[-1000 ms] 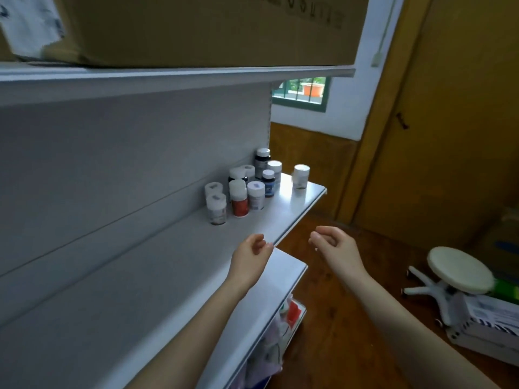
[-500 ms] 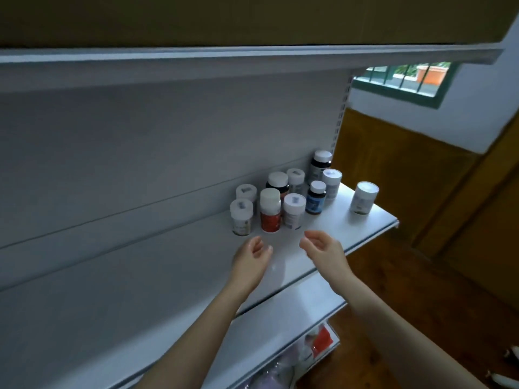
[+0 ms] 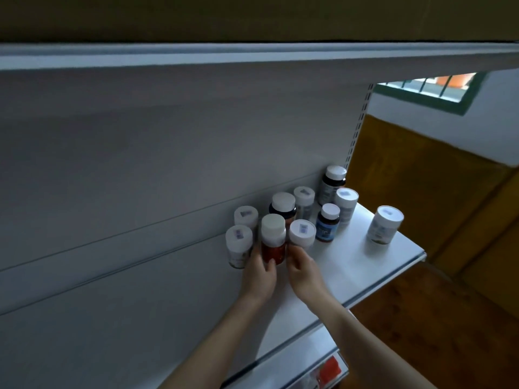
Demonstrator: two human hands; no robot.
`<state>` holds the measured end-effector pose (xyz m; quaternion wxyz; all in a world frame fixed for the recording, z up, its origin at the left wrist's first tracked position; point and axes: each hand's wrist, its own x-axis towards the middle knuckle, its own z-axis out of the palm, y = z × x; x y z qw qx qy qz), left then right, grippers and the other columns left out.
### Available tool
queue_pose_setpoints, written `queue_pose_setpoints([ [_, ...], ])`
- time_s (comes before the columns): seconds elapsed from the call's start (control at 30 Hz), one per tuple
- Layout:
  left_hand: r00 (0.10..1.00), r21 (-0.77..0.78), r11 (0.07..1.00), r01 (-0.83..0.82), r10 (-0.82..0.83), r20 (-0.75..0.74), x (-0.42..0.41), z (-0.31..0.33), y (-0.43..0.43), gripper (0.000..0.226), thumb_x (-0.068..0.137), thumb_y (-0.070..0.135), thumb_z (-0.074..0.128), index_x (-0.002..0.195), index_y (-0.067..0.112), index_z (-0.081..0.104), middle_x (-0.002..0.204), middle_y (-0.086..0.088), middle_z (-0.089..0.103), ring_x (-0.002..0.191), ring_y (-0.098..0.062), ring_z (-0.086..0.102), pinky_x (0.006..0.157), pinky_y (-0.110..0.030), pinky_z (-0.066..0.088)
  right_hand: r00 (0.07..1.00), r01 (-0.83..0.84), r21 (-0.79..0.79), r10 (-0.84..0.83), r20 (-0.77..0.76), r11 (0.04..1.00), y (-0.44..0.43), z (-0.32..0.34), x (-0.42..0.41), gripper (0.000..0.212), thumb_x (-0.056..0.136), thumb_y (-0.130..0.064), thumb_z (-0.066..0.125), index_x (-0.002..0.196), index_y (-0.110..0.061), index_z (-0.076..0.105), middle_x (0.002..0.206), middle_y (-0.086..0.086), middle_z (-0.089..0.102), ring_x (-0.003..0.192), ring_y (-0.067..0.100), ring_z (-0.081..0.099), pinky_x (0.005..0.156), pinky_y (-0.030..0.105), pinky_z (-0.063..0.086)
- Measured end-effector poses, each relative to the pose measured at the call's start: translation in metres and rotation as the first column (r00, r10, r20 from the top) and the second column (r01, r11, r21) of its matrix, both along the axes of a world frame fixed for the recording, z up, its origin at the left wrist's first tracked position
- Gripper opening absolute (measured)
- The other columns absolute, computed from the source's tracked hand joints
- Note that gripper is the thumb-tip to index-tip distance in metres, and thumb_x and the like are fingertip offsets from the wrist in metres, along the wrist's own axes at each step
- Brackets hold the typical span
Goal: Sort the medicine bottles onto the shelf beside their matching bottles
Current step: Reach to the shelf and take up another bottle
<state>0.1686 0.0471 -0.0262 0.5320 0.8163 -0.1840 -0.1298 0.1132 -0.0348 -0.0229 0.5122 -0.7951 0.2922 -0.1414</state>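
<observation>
The white shelf (image 3: 365,265) runs out of frame at left. The left hand (image 3: 259,273) curls round the red bottle (image 3: 273,248), which stands among blurred, unreadable bottles near the back panel. The right hand (image 3: 304,273) hides the body of the white-lidded bottle (image 3: 302,233) just beside it; I cannot tell whether it grips.

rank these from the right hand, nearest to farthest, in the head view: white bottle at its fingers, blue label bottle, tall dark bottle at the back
1. White bottle: front row, right at the fingers of the right hand.
2. Blue-label bottle: one row back, slightly to the right.
3. Tall dark bottle: at the very back, behind the blue one.
</observation>
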Motion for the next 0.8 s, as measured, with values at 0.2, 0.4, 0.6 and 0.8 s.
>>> queue_pose_setpoints([
  [0.2, 0.999, -0.052, 0.998, -0.035, 0.036, 0.031, 0.002, -0.005, -0.004, 0.038, 0.082, 0.001, 0.055, 0.12, 0.006, 0.052, 0.118, -0.013, 0.062, 0.112, -0.024, 0.057, 0.093, -0.026, 0.043, 0.999, -0.017, -0.044, 0.019, 0.048, 0.999, 0.0, -0.002, 0.002, 0.031, 0.089, 0.002, 0.04, 0.114, -0.007, 0.057, 0.103, 0.007, 0.06, 0.092, 0.018, 0.051, 0.074, 0.02, 0.035],
  [0.4, 0.99, -0.137, 0.98, -0.141, 0.142, -0.001, -0.014, 0.004, 0.004, 0.026, 0.077, 0.009, 0.067, 0.101, 0.015, 0.061, 0.09, 0.001, 0.067, 0.086, -0.013, 0.062, 0.063, -0.001, 0.042, 0.985, -0.062, -0.147, 0.084, 0.148, 0.987, -0.008, 0.008, -0.013, 0.038, 0.089, 0.004, 0.042, 0.119, -0.011, 0.06, 0.118, 0.016, 0.058, 0.109, 0.028, 0.054, 0.09, 0.028, 0.043],
  [0.6, 0.961, -0.243, 0.93, -0.275, 0.265, -0.072, -0.046, 0.027, 0.018, 0.023, 0.074, 0.015, 0.072, 0.089, 0.025, 0.058, 0.091, -0.003, 0.068, 0.09, -0.02, 0.064, 0.083, -0.032, 0.05, 0.945, -0.203, -0.065, 0.213, 0.248, 0.977, 0.0, 0.041, -0.038, 0.038, 0.09, 0.002, 0.04, 0.115, -0.019, 0.06, 0.114, 0.002, 0.062, 0.108, 0.02, 0.056, 0.094, 0.029, 0.046],
  [0.8, 0.956, -0.362, 0.887, -0.287, 0.29, -0.047, -0.09, 0.053, 0.063, 0.027, 0.078, 0.006, 0.067, 0.095, 0.023, 0.056, 0.087, 0.01, 0.063, 0.084, -0.002, 0.061, 0.069, -0.005, 0.048, 0.864, -0.407, 0.084, 0.354, 0.358, 0.91, 0.021, 0.056, -0.065, 0.024, 0.09, -0.001, 0.049, 0.103, -0.02, 0.058, 0.098, -0.007, 0.061, 0.087, 0.001, 0.058, 0.074, 0.008, 0.047],
])
